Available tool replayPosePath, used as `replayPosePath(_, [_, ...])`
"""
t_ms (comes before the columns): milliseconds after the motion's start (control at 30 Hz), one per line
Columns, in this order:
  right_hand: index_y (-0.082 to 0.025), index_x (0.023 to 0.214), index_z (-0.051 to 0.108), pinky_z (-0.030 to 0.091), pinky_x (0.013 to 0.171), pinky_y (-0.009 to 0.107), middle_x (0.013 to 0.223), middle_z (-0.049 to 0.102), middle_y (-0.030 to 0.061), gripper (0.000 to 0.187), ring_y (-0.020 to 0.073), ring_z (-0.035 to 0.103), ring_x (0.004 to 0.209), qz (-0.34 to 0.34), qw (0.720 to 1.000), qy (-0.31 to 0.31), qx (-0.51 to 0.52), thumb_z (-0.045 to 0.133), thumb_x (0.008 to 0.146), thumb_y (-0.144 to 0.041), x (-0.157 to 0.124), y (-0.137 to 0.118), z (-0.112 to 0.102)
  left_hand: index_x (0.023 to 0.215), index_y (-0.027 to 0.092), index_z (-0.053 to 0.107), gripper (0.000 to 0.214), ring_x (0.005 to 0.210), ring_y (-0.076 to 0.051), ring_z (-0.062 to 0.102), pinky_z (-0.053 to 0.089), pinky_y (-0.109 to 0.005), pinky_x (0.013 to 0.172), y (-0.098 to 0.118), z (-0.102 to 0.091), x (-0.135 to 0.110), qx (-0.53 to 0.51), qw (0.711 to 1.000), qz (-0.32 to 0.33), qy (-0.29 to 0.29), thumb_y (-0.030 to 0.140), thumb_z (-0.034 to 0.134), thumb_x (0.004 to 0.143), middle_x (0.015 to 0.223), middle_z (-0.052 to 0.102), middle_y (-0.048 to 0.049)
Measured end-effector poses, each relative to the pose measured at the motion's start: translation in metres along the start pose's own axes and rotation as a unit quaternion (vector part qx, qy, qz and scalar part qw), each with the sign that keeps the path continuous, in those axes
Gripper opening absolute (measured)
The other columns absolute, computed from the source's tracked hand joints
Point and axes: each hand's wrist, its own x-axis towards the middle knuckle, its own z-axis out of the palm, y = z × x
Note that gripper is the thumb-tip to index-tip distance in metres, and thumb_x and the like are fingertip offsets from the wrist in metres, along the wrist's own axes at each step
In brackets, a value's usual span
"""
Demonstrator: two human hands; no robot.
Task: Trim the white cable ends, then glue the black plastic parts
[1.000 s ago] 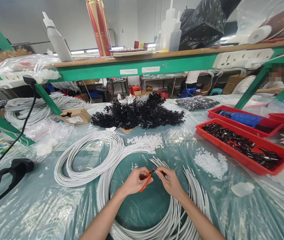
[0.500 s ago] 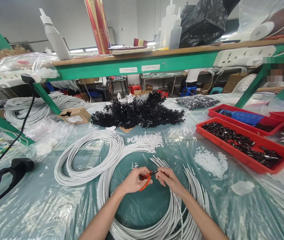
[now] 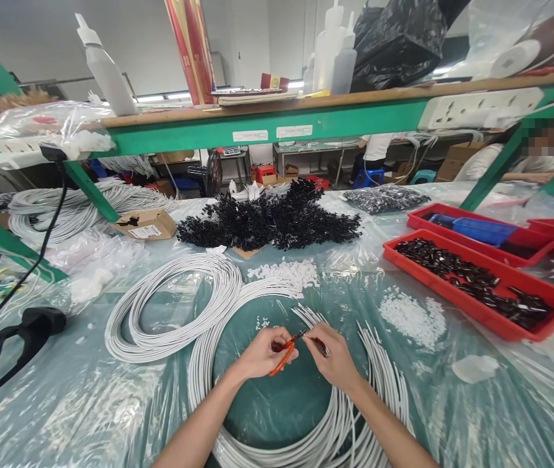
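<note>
My left hand (image 3: 265,353) is closed around orange-handled pliers (image 3: 281,361), whose dark jaws point right. Thumb and fingers of my right hand (image 3: 331,356) are pinched together right at the jaw tips; what they grip is too small and covered to make out. Both hands are over the inside of a large coil of light grey cable (image 3: 203,364) on the table. Cut cable ends (image 3: 312,315) fan out just behind my right hand, and more ends stand to its right. A few tiny white bits (image 3: 262,322) lie behind my left hand.
Left is another cable coil (image 3: 125,318). A heap of black connector pieces (image 3: 277,218) lies behind, with white plastic bits (image 3: 413,317) to the right. Red trays (image 3: 525,335) stand at right, one holding dark parts. A green shelf beam (image 3: 345,123) crosses above; a person sits beyond.
My right hand has turned slightly, its fingers curling closer in at the jaw tips. The pliers have tilted a little. My left hand stays almost in place.
</note>
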Motion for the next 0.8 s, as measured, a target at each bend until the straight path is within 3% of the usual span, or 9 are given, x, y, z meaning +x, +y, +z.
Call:
replayPosePath(233, [-0.019,0.085,0.061,0.035,0.062,0.029,0.070,0.055,0.0013,0.032,0.0157,0.048,0.063,0.016,0.999,-0.031,0.023,0.045,0.108,-0.034,0.000,0.003,-0.005,0.083,0.015,0.055,0.024,0.061,-0.011,0.052,0.039,-0.021,0.058,0.006,-0.001,-0.001,0.029,0.999,0.030,0.015,0.032,0.071,0.085,0.069,0.059,-0.0004])
replayPosePath(500, [-0.018,0.083,0.061,0.038,0.058,0.026,0.067,0.048,-0.0007,0.045,0.0143,0.047,0.059,0.077,0.992,-0.053,0.080,0.041,0.109,-0.048,0.002,0.003,-0.003,0.081,0.013,0.058,0.028,0.061,-0.009,0.044,0.034,-0.021,0.060,0.006,-0.011,-0.001,0.049,0.997,0.047,0.041,0.030,0.080,0.079,0.066,0.057,0.0017])
replayPosePath(700, [-0.019,0.078,0.056,0.027,0.055,0.027,0.065,0.043,-0.0022,0.038,0.0131,0.036,0.057,0.086,0.991,-0.081,0.060,0.050,0.106,-0.044,0.000,0.001,0.002,0.098,0.015,0.061,0.031,0.083,-0.016,0.065,0.049,-0.027,0.082,0.003,-0.005,0.003,0.002,0.988,0.081,0.134,0.037,0.078,0.085,0.092,0.073,-0.0067])
replayPosePath(800, [-0.019,0.077,0.055,0.027,0.055,0.027,0.065,0.044,-0.0023,0.037,0.0130,0.036,0.057,0.082,0.991,-0.094,0.054,0.050,0.106,-0.042,-0.001,0.000,0.006,0.097,0.015,0.063,0.031,0.081,-0.016,0.067,0.051,-0.027,0.081,0.001,0.000,0.003,-0.022,0.983,0.098,0.155,0.035,0.081,0.083,0.090,0.075,-0.0071])
